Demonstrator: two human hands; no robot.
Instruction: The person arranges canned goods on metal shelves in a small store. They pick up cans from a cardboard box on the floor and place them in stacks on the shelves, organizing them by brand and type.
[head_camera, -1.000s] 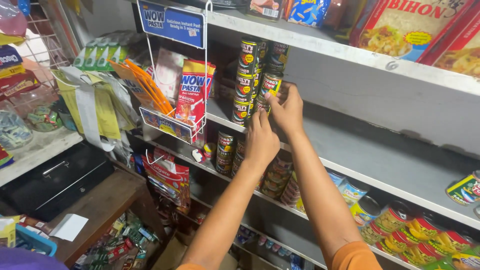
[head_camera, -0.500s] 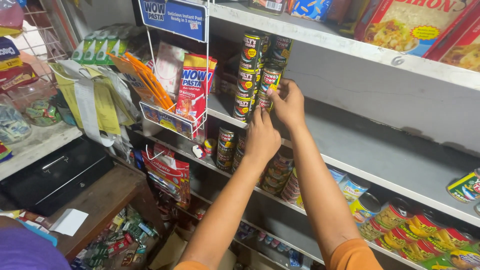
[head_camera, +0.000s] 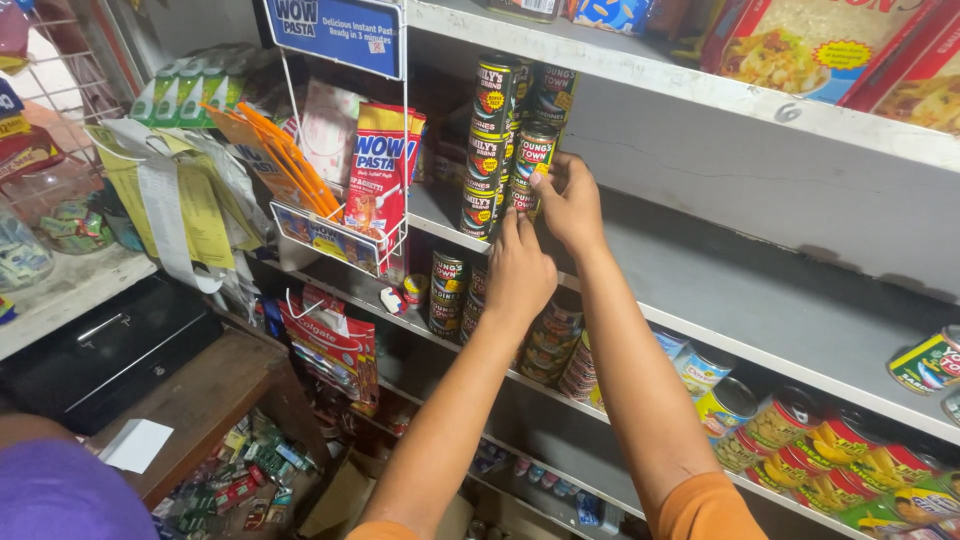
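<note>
Far left there's a dark cash box (head_camera: 110, 350) on a wooden surface (head_camera: 215, 395), with a white slip of paper (head_camera: 135, 445) lying near its edge. Above that, yellow papers (head_camera: 190, 215) hang in a bunch off the wall, probably just to keep them handy.

Next over, a white wire rack (head_camera: 345, 225) hangs from the shelf front. It has a blue sign (head_camera: 335, 30) on top and a red and yellow pasta packet (head_camera: 385, 170) standing upright in its basket, so the packet faces out where you can read it. Orange packets (head_camera: 285, 165) lean beside it.

Then the cans. On the grey middle shelf (head_camera: 760, 290) there are two tall stacks at its left end: green and red cans (head_camera: 490, 145) on the left, and a stack of dark cans (head_camera: 537, 150) touching it on the right. Stacking them saves shelf room, I guess.

Left hand (head_camera: 520, 275) is low, fingers pointing up against the bottom can, looks like it's steadying the base. Right hand (head_camera: 568, 200) is closed around the side of the dark stack, thumb on a label. The hands are close, nearly touching, both on that stack.

The shelf to the right of them is mostly bare. Further right, one green can (head_camera: 925, 362) lies on its side at the far end. Below are rows of round cans (head_camera: 800, 460) with yellow and red labels packed tight. Up top, flat red noodle boxes (head_camera: 820, 50) lean on the top shelf.
</note>
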